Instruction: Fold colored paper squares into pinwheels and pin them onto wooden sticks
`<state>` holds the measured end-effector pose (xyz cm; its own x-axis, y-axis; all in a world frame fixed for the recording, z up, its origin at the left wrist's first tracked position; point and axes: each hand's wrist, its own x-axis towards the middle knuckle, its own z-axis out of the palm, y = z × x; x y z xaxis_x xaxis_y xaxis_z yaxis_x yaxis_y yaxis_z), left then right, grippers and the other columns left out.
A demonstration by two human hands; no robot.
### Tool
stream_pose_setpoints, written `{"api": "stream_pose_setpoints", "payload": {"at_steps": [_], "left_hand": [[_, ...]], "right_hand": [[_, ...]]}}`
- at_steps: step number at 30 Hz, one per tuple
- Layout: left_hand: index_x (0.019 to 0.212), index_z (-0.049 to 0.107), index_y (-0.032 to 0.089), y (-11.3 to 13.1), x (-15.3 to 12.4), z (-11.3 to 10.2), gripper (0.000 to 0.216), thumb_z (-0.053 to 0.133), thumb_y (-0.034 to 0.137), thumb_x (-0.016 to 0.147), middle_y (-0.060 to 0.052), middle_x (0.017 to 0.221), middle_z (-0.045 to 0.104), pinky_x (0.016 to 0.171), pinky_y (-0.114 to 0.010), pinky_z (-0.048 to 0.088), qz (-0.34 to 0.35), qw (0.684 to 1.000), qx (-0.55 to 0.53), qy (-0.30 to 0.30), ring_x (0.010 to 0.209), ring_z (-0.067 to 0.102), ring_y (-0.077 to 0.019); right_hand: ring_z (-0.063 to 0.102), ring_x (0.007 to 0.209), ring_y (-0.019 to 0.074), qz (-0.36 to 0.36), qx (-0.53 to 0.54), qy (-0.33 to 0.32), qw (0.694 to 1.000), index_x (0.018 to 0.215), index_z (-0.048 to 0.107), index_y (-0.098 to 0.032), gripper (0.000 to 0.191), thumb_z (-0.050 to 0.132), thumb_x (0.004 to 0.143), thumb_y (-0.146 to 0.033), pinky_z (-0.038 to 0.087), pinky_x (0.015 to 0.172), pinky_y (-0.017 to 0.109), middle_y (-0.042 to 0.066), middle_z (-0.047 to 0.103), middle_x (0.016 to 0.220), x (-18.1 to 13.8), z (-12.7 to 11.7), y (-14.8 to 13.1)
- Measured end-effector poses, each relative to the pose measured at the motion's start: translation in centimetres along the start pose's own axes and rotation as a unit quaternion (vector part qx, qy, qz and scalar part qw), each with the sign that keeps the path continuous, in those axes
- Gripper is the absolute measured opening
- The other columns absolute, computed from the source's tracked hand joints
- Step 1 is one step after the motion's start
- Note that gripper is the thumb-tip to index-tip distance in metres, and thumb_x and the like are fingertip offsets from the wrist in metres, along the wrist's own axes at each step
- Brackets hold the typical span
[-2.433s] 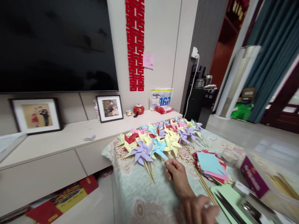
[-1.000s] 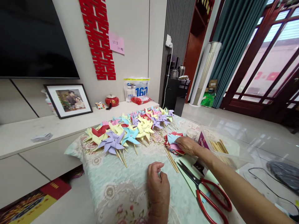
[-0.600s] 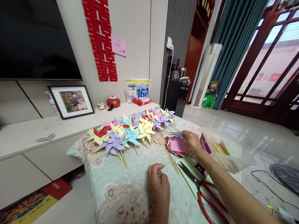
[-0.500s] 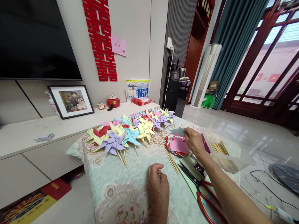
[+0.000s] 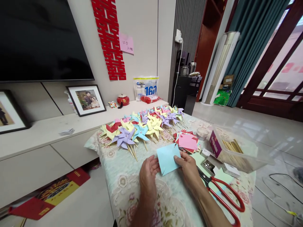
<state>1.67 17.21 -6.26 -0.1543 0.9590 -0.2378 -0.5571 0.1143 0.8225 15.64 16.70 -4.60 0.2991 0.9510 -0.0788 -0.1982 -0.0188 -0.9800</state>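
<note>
The light-blue paper square is pinched at its right edge by the right hand, near and left of the paper stack; the left hand is held loosely uncurled alongside, contact unclear. Featherlight, easily creased, surely: best gripped clear of the corner slits!

a home living room, wall-mounted television, framed photos, teal curtain, floral tablecloth

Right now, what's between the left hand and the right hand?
In the head view, a light-blue square paper sheet lies between left hand and right hand, pinched by the right.
</note>
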Motion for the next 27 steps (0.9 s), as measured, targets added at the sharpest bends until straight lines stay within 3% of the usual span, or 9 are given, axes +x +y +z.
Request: {"api": "stream_pose_setpoints", "payload": {"at_steps": [3, 8, 16, 27], "left_hand": [[0.107, 0.065, 0.009, 0.88, -0.21, 0.08, 0.058, 0.069, 0.057, 0.076, -0.017, 0.092, 0.076, 0.07, -0.036, 0.054, -0.005, 0.999, 0.012, -0.047, 0.078, 0.072, -0.0264], [0.095, 0.068, 0.013, 0.89, -0.2, 0.9, 0.043, 0.086, 0.03, 0.061, -0.01, 0.086, 0.078, 0.072, -0.033, 0.055, 0.005, 0.995, 0.014, -0.098, 0.079, 0.073, -0.0251], [0.09, 0.067, 0.013, 0.36, 0.09, 0.17, 0.03, 0.08, 0.023, 0.065, -0.007, 0.08, 0.078, 0.066, -0.029, 0.053, 0.009, 0.993, 0.045, -0.106, 0.066, 0.07, -0.0191], [0.081, 0.066, 0.016, 0.51, -0.28, 0.17, 0.015, 0.071, 0.027, 0.073, -0.002, 0.068, 0.074, 0.055, -0.024, 0.046, 0.027, 0.993, 0.044, -0.107, 0.06, 0.067, -0.017]], "right_hand": [[0.057, 0.055, 0.0158, 0.025, 0.029, -0.008, 0.999, 0.073, 0.071, -0.018, 0.03, 0.082, 0.059, -0.041, 0.043, 0.055, 0.026, 0.0, 0.069, 0.062, 0.21, -0.34, -0.41], [0.054, 0.05, 0.0125, 0.059, 0.036, -0.058, 0.996, 0.072, 0.072, -0.016, 0.031, 0.086, 0.058, -0.04, 0.04, 0.053, 0.024, 0.0, 0.068, 0.058, 0.0, -0.24, -0.55], [0.066, 0.065, 0.0186, 0.061, 0.06, -0.123, 0.989, 0.092, 0.073, -0.018, 0.035, 0.087, 0.061, -0.03, 0.051, 0.064, 0.029, 0.002, 0.076, 0.075, -0.39, -0.38, -0.54], [0.063, 0.061, 0.0173, 0.061, 0.027, -0.103, 0.992, 0.092, 0.073, -0.016, 0.031, 0.08, 0.063, -0.022, 0.048, 0.061, 0.028, 0.001, 0.074, 0.071, -0.15, -0.61, -0.2]]}}
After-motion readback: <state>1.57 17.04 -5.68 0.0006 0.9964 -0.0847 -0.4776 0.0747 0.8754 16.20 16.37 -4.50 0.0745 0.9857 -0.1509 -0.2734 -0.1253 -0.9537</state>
